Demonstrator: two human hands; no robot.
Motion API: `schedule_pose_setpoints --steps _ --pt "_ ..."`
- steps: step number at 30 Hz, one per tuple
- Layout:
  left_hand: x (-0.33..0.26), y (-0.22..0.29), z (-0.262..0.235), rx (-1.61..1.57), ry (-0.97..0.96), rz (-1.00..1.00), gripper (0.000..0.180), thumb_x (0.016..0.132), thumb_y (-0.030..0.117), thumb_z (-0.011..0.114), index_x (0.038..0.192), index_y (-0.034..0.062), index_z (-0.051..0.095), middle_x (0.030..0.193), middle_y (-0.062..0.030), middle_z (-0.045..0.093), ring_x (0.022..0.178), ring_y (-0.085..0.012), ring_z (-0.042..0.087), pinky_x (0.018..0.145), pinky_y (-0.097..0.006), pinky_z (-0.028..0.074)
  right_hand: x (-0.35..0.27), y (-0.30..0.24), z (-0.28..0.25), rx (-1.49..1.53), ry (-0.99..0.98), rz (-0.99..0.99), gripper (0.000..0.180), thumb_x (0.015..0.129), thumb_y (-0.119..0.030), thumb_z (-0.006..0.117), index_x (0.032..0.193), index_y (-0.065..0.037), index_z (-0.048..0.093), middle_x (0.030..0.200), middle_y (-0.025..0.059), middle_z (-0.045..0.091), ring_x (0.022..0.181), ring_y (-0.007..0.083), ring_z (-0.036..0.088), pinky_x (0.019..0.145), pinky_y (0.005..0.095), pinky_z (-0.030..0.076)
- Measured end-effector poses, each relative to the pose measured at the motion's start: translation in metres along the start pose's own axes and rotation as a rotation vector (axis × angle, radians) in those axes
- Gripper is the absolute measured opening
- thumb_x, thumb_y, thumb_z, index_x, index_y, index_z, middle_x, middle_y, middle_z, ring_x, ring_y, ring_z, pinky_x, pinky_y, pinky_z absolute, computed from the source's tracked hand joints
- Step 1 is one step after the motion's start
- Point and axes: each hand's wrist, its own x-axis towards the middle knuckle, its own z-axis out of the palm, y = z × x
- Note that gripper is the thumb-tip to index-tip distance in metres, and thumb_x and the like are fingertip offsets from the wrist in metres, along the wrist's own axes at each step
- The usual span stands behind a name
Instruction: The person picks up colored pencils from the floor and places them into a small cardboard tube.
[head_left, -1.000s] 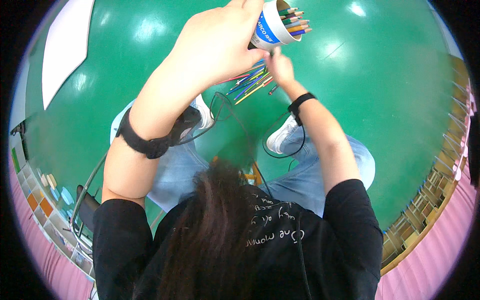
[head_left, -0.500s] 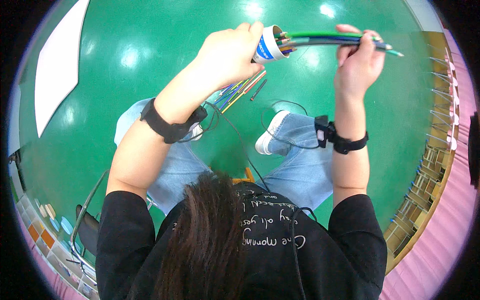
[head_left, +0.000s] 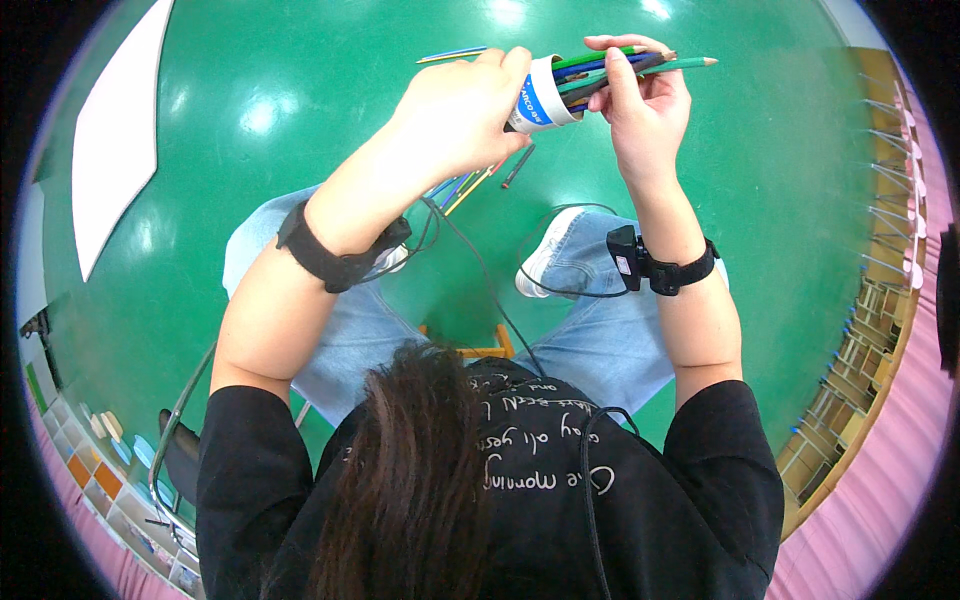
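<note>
1. Left hand (head_left: 462,105) grips the white-and-blue cup (head_left: 537,98), tipped sideways over the green floor (head_left: 780,150); tipping it more could spill pencils (head_left: 592,72).
2. Right hand (head_left: 645,115) pinches the bunch at the cup's mouth; a loose pinch could drop some.

I see wooden colored pencils (head_left: 692,64) in the right hand (head_left: 645,125), a cardboard-looking tube (head_left: 537,98) beside it, glossy floor (head_left: 760,150) below.

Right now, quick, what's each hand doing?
Left hand: closed around the blue-and-white pencil tube.
Right hand: closed on a bunch of colored pencils at the tube's mouth.
</note>
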Motion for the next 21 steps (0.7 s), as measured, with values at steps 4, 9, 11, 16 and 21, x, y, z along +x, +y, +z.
schedule_pose_setpoints --steps 4,9,11,16,21 --pt "0.001 0.002 0.0 0.012 0.001 0.004 0.061 0.068 0.026 0.076 0.116 0.0052 0.045 0.1 -0.0161 0.06 0.089 -0.0333 0.063 0.074 -0.039 0.052 0.004 0.023 -0.009 -0.291 0.084 -0.128 0.013 0.083 -0.011 0.066 0.096 -0.008 0.064 0.096 0.0027 0.062 0.076 0.0096 0.058 0.065 0.0216 0.046" --pt "0.003 -0.002 0.0 -0.017 0.036 0.001 0.059 0.068 0.027 0.075 0.113 0.0055 0.045 0.099 -0.0161 0.06 0.089 -0.0336 0.063 0.073 -0.04 0.052 0.004 0.032 -0.011 -0.483 -0.067 -0.075 0.027 0.081 -0.019 0.067 0.107 -0.01 0.065 0.118 0.0063 0.056 0.102 0.0167 0.053 0.081 0.0285 0.046" --pt "0.004 -0.002 -0.002 -0.008 0.034 -0.003 0.058 0.068 0.027 0.075 0.112 0.0057 0.045 0.099 -0.0159 0.06 0.089 -0.0335 0.062 0.073 -0.04 0.052 0.004 0.037 -0.01 -0.526 -0.144 -0.1 0.032 0.082 -0.021 0.067 0.113 -0.011 0.063 0.121 0.0097 0.055 0.107 0.0194 0.051 0.083 0.0302 0.046" --pt "0.004 -0.008 -0.002 -0.015 0.049 -0.003 0.056 0.068 0.028 0.075 0.111 0.0063 0.046 0.098 -0.0157 0.06 0.089 -0.0332 0.062 0.073 -0.04 0.051 0.01 0.035 -0.012 -0.418 -0.134 -0.002 0.039 0.082 -0.02 0.069 0.118 -0.008 0.058 0.121 0.0089 0.056 0.103 0.0164 0.054 0.08 0.0282 0.048" --pt "0.004 -0.013 -0.002 0.005 0.052 -0.043 0.056 0.069 0.028 0.075 0.111 0.0065 0.046 0.098 -0.0155 0.06 0.089 -0.0332 0.062 0.073 -0.04 0.052 0.018 0.025 -0.014 -0.214 -0.015 -0.119 0.026 0.082 -0.01 0.071 0.105 -0.005 0.06 0.099 0.0045 0.065 0.086 0.0095 0.059 0.071 0.0214 0.048"
